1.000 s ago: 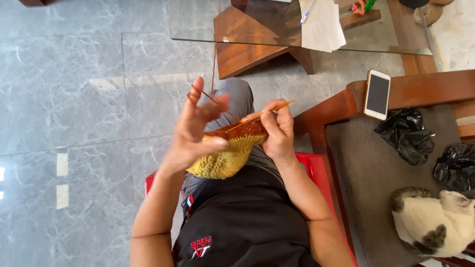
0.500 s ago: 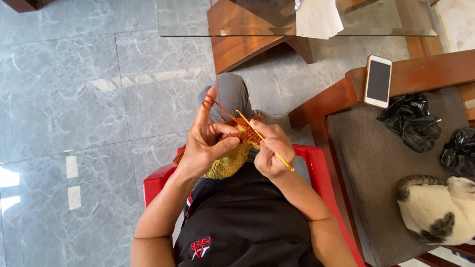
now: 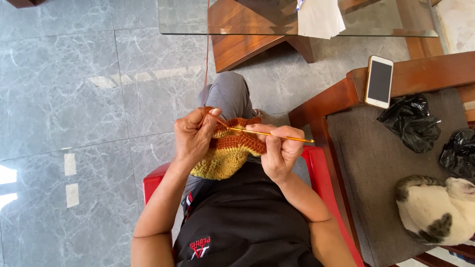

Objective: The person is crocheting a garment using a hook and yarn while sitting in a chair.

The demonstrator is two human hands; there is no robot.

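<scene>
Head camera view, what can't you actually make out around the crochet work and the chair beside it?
- Hook tip of the crochet hook: buried in the orange and yellow crochet piece, behind the left hand.
- Right hand palm: turned away; only knuckles show.
- Yarn strand: too thin to trace; its source lies beyond the top edge.
- Cat: cut off by the right edge.
- Black bags: contents hidden.

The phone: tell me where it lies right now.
In the head view, the phone lies face up on the wooden chair arm, upper right, just above a crumpled black bag on the seat cushion.
</scene>
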